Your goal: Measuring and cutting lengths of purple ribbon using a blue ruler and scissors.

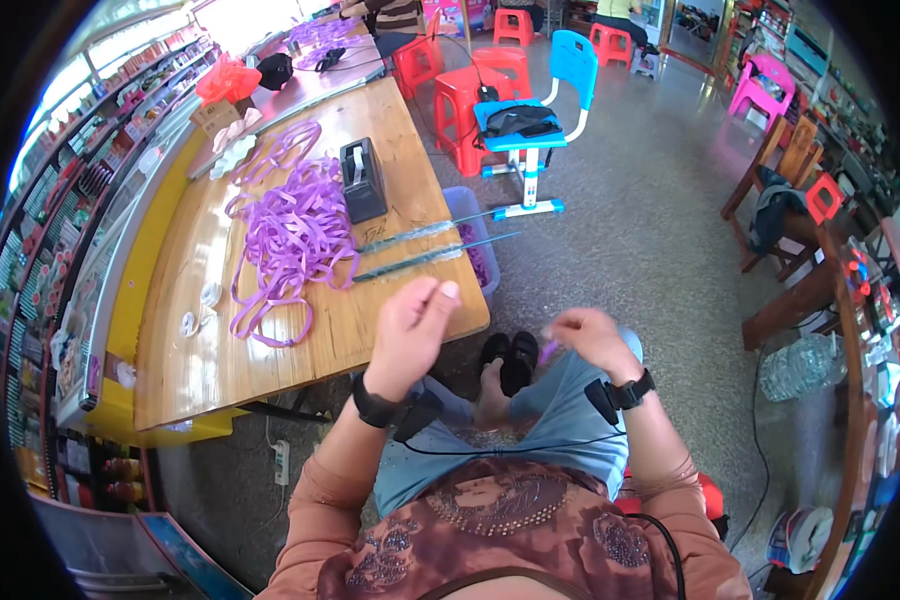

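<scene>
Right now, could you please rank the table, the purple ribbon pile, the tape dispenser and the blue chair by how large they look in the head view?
1. Table
2. Purple ribbon pile
3. Blue chair, though it stands farther from the camera
4. Tape dispenser

Purple ribbons (292, 228) beside black tape dispenser (366, 195) on wooden table (195, 375)
</scene>
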{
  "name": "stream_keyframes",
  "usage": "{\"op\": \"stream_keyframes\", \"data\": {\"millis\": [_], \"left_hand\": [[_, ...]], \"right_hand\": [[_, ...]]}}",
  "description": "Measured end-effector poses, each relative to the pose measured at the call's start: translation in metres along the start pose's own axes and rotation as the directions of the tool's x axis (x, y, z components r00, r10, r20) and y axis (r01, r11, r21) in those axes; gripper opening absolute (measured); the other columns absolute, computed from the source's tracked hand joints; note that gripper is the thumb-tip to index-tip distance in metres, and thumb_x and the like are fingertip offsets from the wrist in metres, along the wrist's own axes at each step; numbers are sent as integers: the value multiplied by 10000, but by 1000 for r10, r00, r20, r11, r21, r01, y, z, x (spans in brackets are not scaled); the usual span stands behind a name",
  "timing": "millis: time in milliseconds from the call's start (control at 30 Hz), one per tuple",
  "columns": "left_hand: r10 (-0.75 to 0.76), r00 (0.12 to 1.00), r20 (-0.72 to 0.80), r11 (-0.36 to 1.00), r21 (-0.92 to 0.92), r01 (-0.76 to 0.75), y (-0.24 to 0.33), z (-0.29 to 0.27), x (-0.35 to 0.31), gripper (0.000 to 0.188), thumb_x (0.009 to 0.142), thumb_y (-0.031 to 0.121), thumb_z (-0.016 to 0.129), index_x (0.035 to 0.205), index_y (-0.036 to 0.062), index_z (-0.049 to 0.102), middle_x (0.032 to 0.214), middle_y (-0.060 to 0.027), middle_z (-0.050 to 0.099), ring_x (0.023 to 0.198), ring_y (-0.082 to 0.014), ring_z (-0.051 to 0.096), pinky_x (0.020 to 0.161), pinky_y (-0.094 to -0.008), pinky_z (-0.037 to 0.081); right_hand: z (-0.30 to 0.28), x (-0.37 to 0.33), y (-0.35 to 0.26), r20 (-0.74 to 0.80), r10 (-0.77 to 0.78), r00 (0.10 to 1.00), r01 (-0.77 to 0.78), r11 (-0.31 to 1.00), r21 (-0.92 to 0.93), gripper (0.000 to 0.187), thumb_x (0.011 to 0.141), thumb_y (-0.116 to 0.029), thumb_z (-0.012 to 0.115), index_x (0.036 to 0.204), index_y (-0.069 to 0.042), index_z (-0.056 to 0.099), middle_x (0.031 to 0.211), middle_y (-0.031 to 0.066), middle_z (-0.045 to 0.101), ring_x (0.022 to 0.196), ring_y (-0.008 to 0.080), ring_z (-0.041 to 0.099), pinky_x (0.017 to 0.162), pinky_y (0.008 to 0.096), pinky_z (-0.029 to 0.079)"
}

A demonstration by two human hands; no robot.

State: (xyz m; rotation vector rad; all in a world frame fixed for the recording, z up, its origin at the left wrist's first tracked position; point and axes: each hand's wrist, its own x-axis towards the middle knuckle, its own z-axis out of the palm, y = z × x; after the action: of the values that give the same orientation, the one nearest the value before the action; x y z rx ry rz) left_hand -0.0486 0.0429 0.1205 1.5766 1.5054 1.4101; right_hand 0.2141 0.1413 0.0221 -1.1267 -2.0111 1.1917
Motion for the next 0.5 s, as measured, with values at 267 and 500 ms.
{"op": "stream_keyframes", "data": {"millis": [267,500], "left_hand": [[-96,992,-78,995,4,96,-17,-5,8,241,986,205,560,837,22,607,667,32,494,618,-50,448,565,-224,354],[-128,983,-134,991,-55,121,-14,1,5,234,991,206,565,837,32,589,685,36,509,620,-43,446,564,-209,350]], "right_hand": [[73,87,51,-52,211,976,-201,968,152,290,886,-214,646,1100,-20,667,888,146,703,820,252,667,747,357,520],[136,90,77,127,-118,985,87,970,228,440,885,-265,643,1275,-68,588,1089,207,672,996,364,649,857,395,514]]}}
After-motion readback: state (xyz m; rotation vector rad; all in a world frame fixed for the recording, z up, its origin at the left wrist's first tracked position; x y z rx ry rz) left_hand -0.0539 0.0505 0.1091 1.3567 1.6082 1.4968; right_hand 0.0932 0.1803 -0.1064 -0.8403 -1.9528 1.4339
